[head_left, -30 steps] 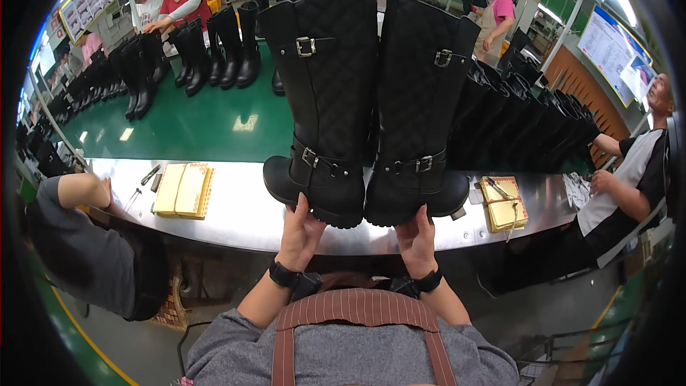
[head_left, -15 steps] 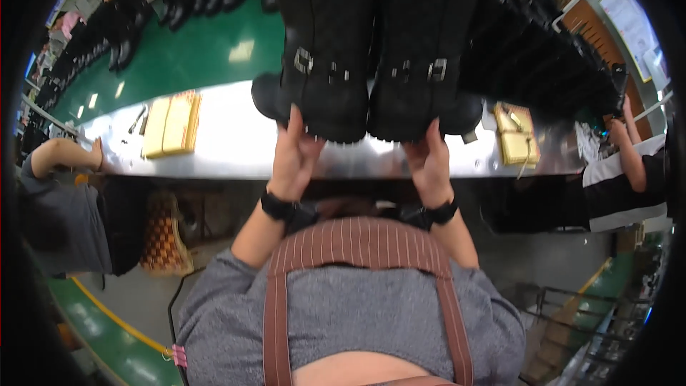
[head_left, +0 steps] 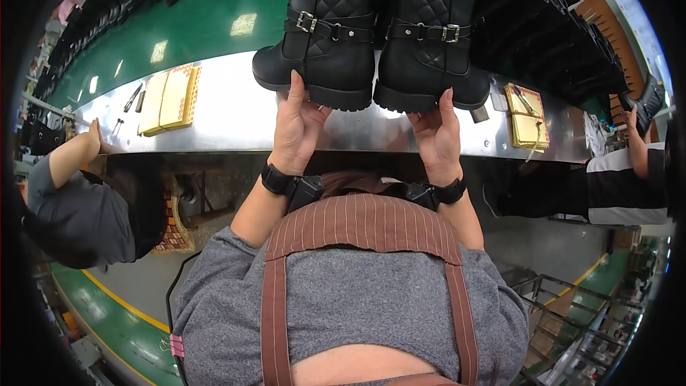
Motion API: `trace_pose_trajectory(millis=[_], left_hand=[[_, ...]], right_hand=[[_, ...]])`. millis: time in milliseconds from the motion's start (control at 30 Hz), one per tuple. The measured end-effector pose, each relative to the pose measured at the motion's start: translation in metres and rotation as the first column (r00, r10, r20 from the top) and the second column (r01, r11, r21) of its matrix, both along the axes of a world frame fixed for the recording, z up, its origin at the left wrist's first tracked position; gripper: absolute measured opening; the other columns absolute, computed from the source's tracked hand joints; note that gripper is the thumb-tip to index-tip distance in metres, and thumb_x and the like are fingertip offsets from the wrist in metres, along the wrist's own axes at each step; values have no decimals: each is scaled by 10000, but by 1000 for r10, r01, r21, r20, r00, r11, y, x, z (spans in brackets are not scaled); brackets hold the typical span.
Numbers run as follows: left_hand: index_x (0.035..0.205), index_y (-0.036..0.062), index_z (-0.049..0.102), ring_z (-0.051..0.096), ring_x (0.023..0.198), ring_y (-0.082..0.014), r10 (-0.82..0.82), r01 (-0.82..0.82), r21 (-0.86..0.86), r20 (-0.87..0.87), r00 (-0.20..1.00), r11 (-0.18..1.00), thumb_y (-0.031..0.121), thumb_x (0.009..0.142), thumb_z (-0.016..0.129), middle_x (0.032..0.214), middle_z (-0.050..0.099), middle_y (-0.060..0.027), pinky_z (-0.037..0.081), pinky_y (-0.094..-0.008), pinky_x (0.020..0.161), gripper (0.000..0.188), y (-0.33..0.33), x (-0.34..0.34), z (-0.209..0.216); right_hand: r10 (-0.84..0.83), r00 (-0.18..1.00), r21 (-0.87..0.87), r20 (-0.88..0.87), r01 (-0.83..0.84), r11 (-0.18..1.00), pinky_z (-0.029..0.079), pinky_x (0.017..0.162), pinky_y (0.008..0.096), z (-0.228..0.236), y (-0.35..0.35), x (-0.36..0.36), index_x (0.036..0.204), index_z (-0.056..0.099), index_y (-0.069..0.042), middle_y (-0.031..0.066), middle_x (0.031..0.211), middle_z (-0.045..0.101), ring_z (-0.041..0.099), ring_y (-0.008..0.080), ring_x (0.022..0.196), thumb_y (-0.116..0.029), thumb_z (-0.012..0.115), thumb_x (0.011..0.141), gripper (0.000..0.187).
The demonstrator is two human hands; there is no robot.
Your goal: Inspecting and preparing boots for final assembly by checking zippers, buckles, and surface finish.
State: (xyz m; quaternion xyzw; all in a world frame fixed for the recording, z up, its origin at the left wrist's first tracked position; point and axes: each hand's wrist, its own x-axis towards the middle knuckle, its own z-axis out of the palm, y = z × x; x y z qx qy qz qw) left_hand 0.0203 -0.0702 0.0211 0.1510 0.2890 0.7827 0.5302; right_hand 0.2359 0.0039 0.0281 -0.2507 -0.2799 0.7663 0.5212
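Note:
A pair of tall black boots stands upright over the metal worktable, toes pointing outward, with quilted shafts and silver-buckled ankle straps. My left hand [head_left: 298,129] grips the left boot [head_left: 330,64] under its sole, thumb up against the side near the toe. In the same way my right hand [head_left: 438,136] holds the right boot [head_left: 421,61], its thumb on the side and its fingers beneath the sole. Those fingers are partly hidden under the boots. The two heels are close together in the middle, and the shaft tops run out of view.
The shiny metal table [head_left: 236,129] bears a tied yellow paper stack [head_left: 168,104] at left and another yellow stack [head_left: 527,118] at right. A green conveyor [head_left: 207,21] with more boots lies beyond. Co-workers sit on both sides; the right one's hand [head_left: 632,121] holds a boot.
The view has tilted, so table, boots and hands sit higher in the picture. My grip on both boots stays the same. The person at left has leaned over.

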Motion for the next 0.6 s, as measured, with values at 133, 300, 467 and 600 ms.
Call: trace_pose_trajectory(millis=[133, 300, 467, 600], left_hand=[[1368, 119, 424, 506, 1234, -220, 9, -9, -14, -2, 1000, 1000, 413, 953, 555, 1363, 514, -52, 421, -406, 1015, 525, 0, -1, -5], [1366, 205, 323, 541, 1163, -224, 2, -3, 29, 41, 999, 1000, 349, 951, 590, 1293, 516, -39, 464, -437, 942, 513, 5, -3, -5], [1355, 192, 345, 536, 1166, -218, -6, 4, 29, 49, 999, 1000, 336, 960, 576, 1314, 508, -42, 453, -452, 965, 480, 7, -5, -2], [1388, 146, 346, 515, 1219, -230, -36, 29, 65, 105, 994, 997, 294, 980, 543, 1379, 483, -54, 435, -447, 1011, 476, 4, -8, -13]], right_hand=[[-10, 1000, 7, -2, 10, 1000, 502, 858, 331, -1, 0, 0, 1163, 592, -90, 50, 1125, 645, 610, 185, 996, -378, 591, 946, 361], [-10, 1000, -15, -21, 9, 1000, 524, 851, 347, 0, 5, -2, 1119, 591, -60, 50, 1042, 659, 627, 169, 940, -345, 617, 935, 340], [15, 1000, 27, -7, -15, 1000, 504, 881, 348, -4, 12, 2, 1162, 582, -59, 54, 1111, 645, 612, 176, 986, -346, 585, 954, 355], [-12, 999, 38, -36, 14, 999, 460, 976, 371, -10, 9, 0, 1268, 538, -59, 64, 1249, 606, 578, 204, 1128, -335, 544, 975, 403]])
